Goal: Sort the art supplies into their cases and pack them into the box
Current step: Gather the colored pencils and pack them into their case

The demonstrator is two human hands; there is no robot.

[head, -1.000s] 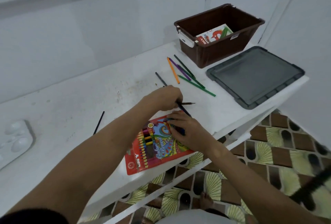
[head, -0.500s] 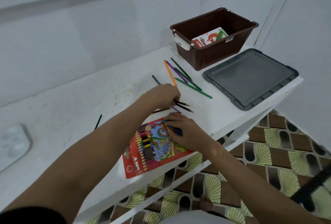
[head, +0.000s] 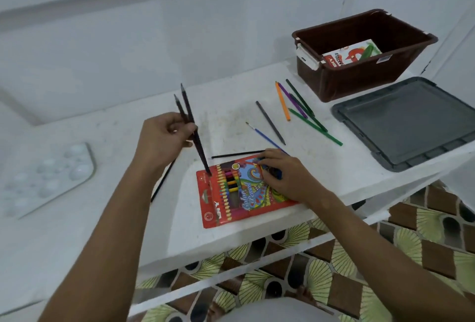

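1. Head view, left hand [head: 164, 139]: fingers curled round two dark pencils [head: 191, 126], held steep, blunt ends up, tips down at the upper left corner of the red pencil case [head: 239, 193].
2. Right hand [head: 285, 175]: lies on the right end of the case, fingers bent and seemingly pinching its edge, probably to keep the mouth open; exact grip partly hidden.
3. Case: flat on the tabletop [head: 123, 208] near the front edge, with coloured pencils visible through its window.
4. Still loose on the tabletop: a thin black pencil [head: 237, 154] just above the case, a blue paintbrush [head: 264, 137], a grey pencil [head: 270, 122], a group of orange, purple and green pencils [head: 303, 109] near the brown box [head: 359, 82], and one more dark stick [head: 162, 182] under the left forearm.
5. Brown box: open, at the far right, with a pastel pack [head: 352, 54] inside; grey lid [head: 406, 121] lying beside it.
6. Handling, as a judgement: pencils light, stiff, smooth, likely to roll; tips fragile, so best taken at mid-shaft and slid in parallel. Case thin card, bends easily; better held by both long edges when lifted to the box.
7. Surface and room: white tabletop, somewhat stained; a white paint palette [head: 51, 175] at far left; pale wall behind; patterned brown and green floor tiles below.
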